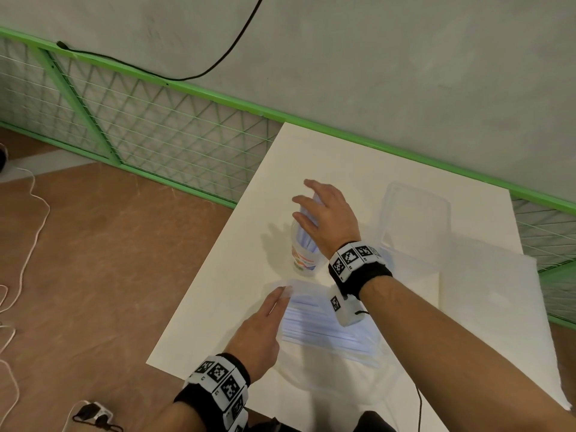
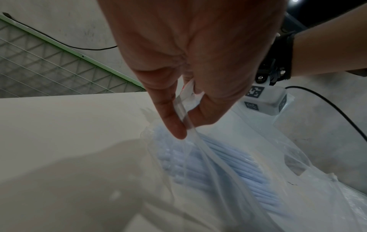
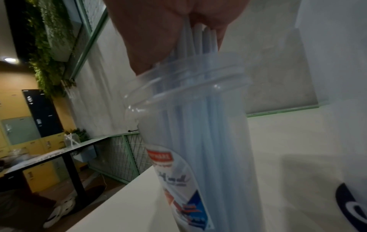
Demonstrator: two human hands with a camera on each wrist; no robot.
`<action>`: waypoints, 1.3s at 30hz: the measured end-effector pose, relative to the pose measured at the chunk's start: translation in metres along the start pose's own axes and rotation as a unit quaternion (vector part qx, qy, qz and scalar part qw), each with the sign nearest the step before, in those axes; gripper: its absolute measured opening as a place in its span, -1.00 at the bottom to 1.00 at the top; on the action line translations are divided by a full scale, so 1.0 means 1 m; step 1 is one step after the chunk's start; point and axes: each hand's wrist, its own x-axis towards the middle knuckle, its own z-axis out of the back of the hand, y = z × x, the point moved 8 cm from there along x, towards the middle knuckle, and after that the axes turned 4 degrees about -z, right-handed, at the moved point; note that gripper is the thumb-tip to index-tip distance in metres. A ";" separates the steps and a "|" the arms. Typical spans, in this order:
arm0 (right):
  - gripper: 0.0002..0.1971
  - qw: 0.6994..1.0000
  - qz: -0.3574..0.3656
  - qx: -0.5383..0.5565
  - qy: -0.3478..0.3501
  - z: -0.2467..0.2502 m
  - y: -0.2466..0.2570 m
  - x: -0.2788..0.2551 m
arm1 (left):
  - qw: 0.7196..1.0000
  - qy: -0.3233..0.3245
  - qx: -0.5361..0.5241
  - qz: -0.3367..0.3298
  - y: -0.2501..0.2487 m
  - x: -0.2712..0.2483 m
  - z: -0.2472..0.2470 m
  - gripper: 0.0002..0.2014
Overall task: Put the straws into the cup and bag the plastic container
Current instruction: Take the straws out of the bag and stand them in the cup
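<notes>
A clear cup (image 1: 304,260) with a printed label stands upright on the white table (image 1: 343,157). Pale blue straws (image 3: 198,109) stand inside it. My right hand (image 1: 304,201) is over the cup's mouth; in the right wrist view the right hand (image 3: 178,47) holds the straws' upper ends between thumb and fingers. Nearer me lies a clear bag of straws (image 1: 327,325). My left hand (image 1: 285,291) pinches the bag's edge (image 2: 188,122) between thumb and finger. A clear plastic container (image 1: 414,213) sits at the back right, untouched.
A flat white bag (image 1: 492,294) lies on the table's right side, in front of the container. A green mesh fence (image 1: 156,126) runs behind the table. Cables (image 1: 25,251) lie on the brown floor to the left.
</notes>
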 end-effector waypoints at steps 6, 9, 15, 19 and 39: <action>-0.49 0.995 -0.091 0.011 0.047 -0.001 -0.011 0.006 | 1.000 0.003 0.007 0.015 -0.002 -0.001 0.002 -0.07; -0.58 0.996 -0.078 0.000 0.048 -0.004 -0.010 0.005 | 1.000 0.002 0.008 0.010 -0.002 0.001 0.002 -0.08; -0.71 0.994 -0.102 0.005 0.026 0.000 -0.013 0.009 | 1.000 0.004 0.008 0.006 -0.002 0.001 0.003 -0.07; -0.76 0.992 -0.121 0.017 0.027 0.000 -0.013 0.014 | 1.000 0.006 0.013 0.010 -0.003 0.000 0.004 -0.08; -0.75 0.993 -0.062 -0.045 0.086 0.006 -0.016 0.019 | 1.000 0.007 0.023 0.016 -0.004 0.001 0.003 -0.08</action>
